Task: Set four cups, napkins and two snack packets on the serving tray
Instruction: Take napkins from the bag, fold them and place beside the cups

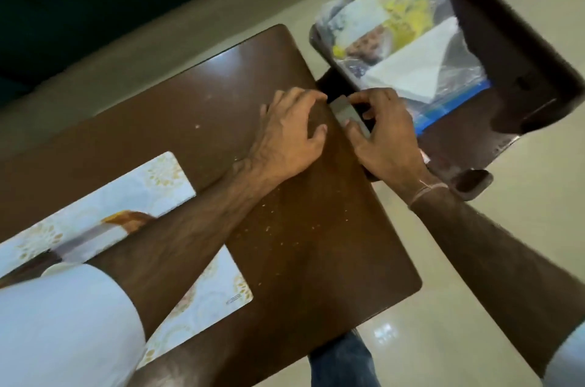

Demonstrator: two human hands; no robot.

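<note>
My left hand (pixel 291 133) lies flat on the brown table (pixel 196 95) near its far right edge, fingers spread, the fingertips touching one end of a small flat grey object (pixel 343 111). My right hand (pixel 386 133) pinches that grey object over the gap beside the table. Just beyond, on a dark chair seat (pixel 493 108), clear plastic bags hold white napkins (pixel 411 70), a yellow snack packet (pixel 408 16) and a packet with a brown picture (pixel 364 47). No cups or serving tray are in view.
A white placemat with a gold pattern (pixel 152 184) lies on the table's left part, partly under my left forearm, with an orange-brown item (pixel 126 218) on it. Crumbs dot the table. A pale tiled floor (pixel 443 291) surrounds the table and chair.
</note>
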